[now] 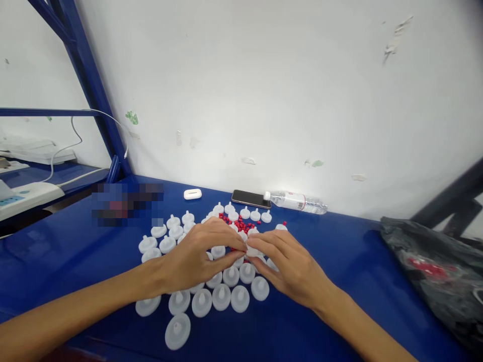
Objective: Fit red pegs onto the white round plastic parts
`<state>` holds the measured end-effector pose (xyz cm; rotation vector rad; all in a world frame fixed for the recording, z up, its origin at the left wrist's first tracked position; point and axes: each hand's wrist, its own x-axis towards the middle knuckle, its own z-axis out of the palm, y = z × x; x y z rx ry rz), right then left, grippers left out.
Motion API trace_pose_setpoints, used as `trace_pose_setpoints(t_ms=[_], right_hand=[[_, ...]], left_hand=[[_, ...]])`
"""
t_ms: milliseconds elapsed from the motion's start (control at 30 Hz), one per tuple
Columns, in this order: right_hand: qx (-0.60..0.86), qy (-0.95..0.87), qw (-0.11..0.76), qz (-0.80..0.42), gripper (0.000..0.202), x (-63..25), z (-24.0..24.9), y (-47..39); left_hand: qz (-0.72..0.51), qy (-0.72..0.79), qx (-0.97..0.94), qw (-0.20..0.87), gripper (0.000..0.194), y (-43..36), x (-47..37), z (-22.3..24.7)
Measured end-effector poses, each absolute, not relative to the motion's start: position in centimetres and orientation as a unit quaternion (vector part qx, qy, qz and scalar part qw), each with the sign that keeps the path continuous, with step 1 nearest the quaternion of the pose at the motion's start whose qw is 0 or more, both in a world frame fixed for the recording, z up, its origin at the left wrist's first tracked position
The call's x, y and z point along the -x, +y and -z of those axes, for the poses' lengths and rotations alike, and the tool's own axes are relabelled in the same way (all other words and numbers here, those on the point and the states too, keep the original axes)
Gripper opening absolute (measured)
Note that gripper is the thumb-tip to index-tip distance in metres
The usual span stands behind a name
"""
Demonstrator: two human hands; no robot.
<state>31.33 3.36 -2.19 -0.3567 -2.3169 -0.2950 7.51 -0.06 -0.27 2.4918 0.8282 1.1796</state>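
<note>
Several white round plastic caps (pixel 221 296), each with a small stem on top, lie spread on the blue table (pixel 75 251). A small heap of red pellets (pixel 241 223) sits among them at the far side. My left hand (pixel 199 254) and my right hand (pixel 289 264) meet over the middle of the caps, fingertips touching around one white cap (pixel 252 250) pinched between them. The hands hide the caps beneath them.
A white earbud case (pixel 192 193), a dark phone (pixel 251 199) and a lying clear water bottle (pixel 296 201) line the wall. A black plastic bag (pixel 430 266) with something red inside sits at the right. Blue shelf frames (pixel 90 85) stand at the left.
</note>
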Motion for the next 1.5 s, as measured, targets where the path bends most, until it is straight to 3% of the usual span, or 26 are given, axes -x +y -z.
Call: trace_pose_setpoints(t_ms=[300, 433, 600, 800, 1033, 1500], right_hand=[[0.134, -0.900, 0.390, 0.140, 0.040, -31.4, 2.2, 3.2], [0.105, -0.897, 0.398, 0.161, 0.041, -31.5, 2.1, 3.0], [0.063, -0.883, 0.416, 0.210, 0.025, -31.1, 1.0, 1.9], [0.052, -0.882, 0.408, 0.229, 0.026, -30.8, 0.1, 0.9], [0.055, -0.864, 0.445, 0.229, 0.022, -30.4, 0.9, -0.2], [0.050, -0.887, 0.411, 0.204, 0.025, -30.6, 0.3, 0.6]], left_hand=[[-0.392, 0.317, -0.826, 0.250, 0.013, 0.0, -7.3, -0.6], [-0.378, 0.346, -0.788, 0.341, 0.038, -0.4, -7.3, -1.4], [-0.308, 0.300, -0.757, 0.493, 0.065, -0.5, -7.1, -1.8], [-0.319, 0.272, -0.747, 0.515, 0.046, -0.2, -7.2, -1.3], [-0.314, 0.273, -0.734, 0.536, 0.039, -0.3, -6.9, -0.7], [-0.333, 0.264, -0.719, 0.550, 0.034, 0.2, -7.3, -1.1]])
